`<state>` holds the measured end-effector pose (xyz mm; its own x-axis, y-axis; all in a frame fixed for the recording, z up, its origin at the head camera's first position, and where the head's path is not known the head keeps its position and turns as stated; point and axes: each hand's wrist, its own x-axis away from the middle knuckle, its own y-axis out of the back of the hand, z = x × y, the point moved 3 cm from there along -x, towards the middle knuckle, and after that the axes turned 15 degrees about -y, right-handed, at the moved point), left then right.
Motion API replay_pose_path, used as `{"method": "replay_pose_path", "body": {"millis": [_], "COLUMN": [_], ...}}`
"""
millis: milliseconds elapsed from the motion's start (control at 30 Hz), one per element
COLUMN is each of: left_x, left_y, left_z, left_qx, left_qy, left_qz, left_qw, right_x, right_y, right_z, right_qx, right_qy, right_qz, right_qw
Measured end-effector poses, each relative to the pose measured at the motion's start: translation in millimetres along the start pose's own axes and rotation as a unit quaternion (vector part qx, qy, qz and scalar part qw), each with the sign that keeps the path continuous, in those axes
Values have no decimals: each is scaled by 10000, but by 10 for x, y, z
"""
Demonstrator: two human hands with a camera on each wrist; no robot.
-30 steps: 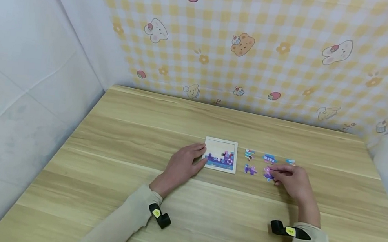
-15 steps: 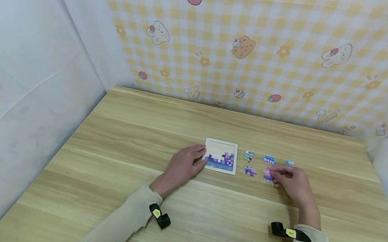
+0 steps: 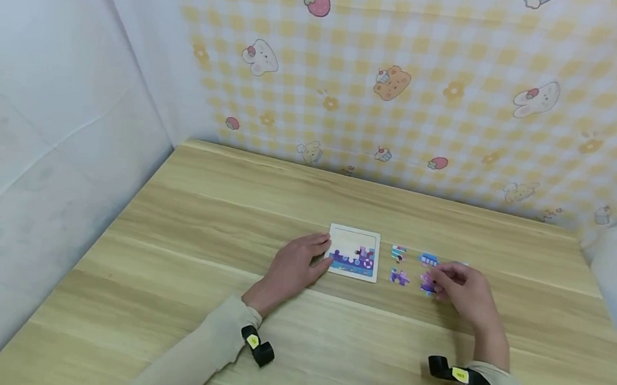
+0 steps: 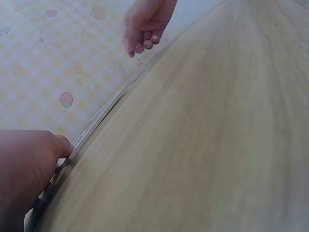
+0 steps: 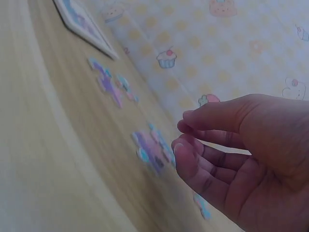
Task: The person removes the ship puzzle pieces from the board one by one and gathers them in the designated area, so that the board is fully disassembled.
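Observation:
In the head view my left hand [image 3: 292, 266] touches the left edge of a white-framed puzzle board [image 3: 345, 239], its thumb near the lower-left corner and its fingertips higher up. Joined blue and purple pieces [image 3: 352, 262] fill the lower part of the board. To the right, my right hand [image 3: 464, 292] hovers with loosely bent fingers over a purple puzzle piece [image 3: 426, 281]. The right wrist view shows a gap between thumb [image 5: 186, 157] and index finger, with nothing held. That purple piece [image 5: 148, 149] lies on the table just beyond the fingertips.
Between board and right hand lie a purple piece [image 3: 399, 277] and a striped piece [image 3: 398, 253]. A blue piece [image 3: 429, 260] lies behind the right fingertips; another at far right is mostly covered by the hand. A checked curtain [image 3: 355, 72] hangs behind the table.
The right hand has risen slightly from the purple piece and now covers most of the far-right blue piece. The left hand stays at the board. The head view has shifted a little.

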<state>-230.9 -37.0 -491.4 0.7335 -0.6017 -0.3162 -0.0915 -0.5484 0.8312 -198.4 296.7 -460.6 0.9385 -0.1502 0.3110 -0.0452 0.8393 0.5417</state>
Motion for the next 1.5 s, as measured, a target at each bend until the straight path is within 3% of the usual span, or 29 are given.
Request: {"method": "replay_pose_path", "body": {"millis": [433,700,1100,1500], "left_x": [-23,-43,-51,-40], "left_y": [-83,-111,-63,-31], "left_z": [-24,-21,7,30], "left_qx": [63,-54,-101,-125], "left_qy": [-35,-129,-145,-104], "left_qz": [116,93,-40,-102], "left_qw": [9999,9999,9998,9998], "right_x": [-163,-218,-258,-322], "right_y": [-595,-869,-959,-992], "right_z": [431,569,625,656], "right_qx": [-410,162,988,827], "right_qy": [408,205,625,565], "right_qz": [340,400,383,529], "right_qw": [9977,9989,9924,9936]}}
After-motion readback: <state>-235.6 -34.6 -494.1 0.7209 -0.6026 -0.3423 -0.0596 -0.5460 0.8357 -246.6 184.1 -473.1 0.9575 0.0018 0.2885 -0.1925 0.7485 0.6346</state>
